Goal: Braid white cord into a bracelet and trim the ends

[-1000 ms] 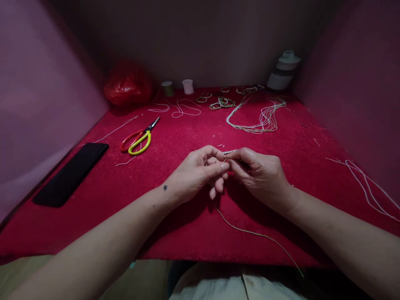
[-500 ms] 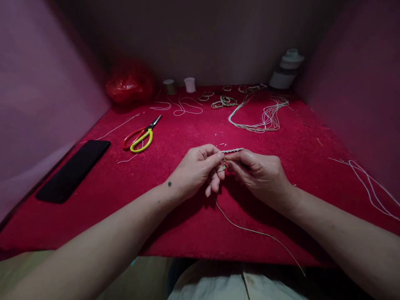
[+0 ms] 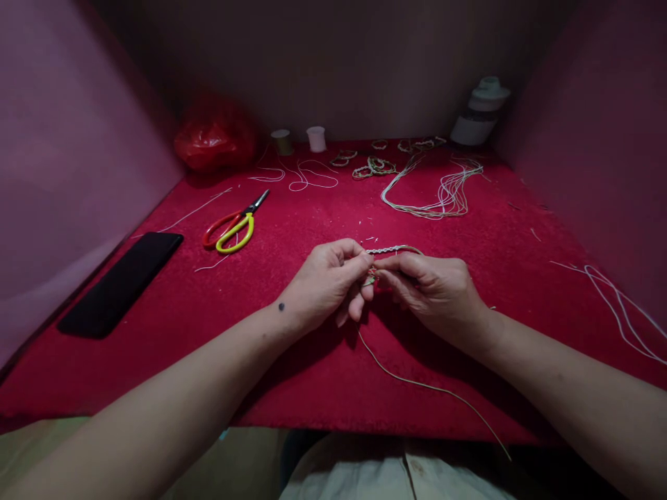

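A pale braided cord sticks out past the fingers of my left hand, which pinches it between thumb and forefinger. Close against it, my right hand is closed with thumb and forefinger at the cord's working end; the exact strand there is too small to make out. A small green and orange bit shows between the fingertips. From under my left hand a loose olive cord trails down over the table's front edge.
On the red cloth lie scissors with red and yellow handles and a black phone. Farther back are a red plastic bag, two thread spools, finished braided loops, a bundle of cords and a bottle.
My fingertips have shifted slightly, and more of the braided cord's far end shows, curving above my right hand. The scissors, phone and spools stay where they were.
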